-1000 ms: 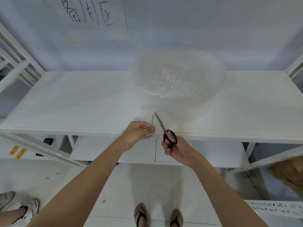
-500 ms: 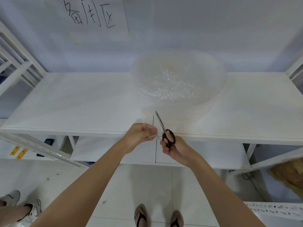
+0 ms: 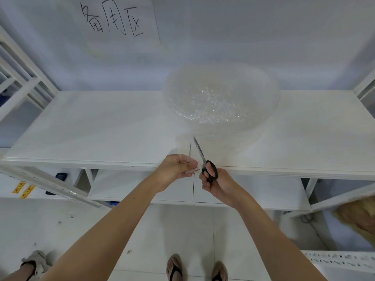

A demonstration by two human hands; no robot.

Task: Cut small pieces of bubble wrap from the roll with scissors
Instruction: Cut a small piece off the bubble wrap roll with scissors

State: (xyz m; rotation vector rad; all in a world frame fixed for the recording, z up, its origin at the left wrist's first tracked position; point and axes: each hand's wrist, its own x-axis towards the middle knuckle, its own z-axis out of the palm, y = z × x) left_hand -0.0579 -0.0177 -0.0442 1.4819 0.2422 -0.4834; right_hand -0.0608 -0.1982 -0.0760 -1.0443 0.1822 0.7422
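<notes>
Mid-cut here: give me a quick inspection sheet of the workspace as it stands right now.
Surface: white shelf top, bare at left.
Job's things: bubble wrap roll on the shelf, loose end trailing to the front edge; scissors, blades parted in the wrap.
Clutter: nothing seen.
Grippers: left hand pinches the wrap edge; right hand grips the scissor handles.
Cables: possibly one on the floor at right, unclear.
Surroundings: handwritten paper sign on the wall; another person's shoe at lower left.
</notes>
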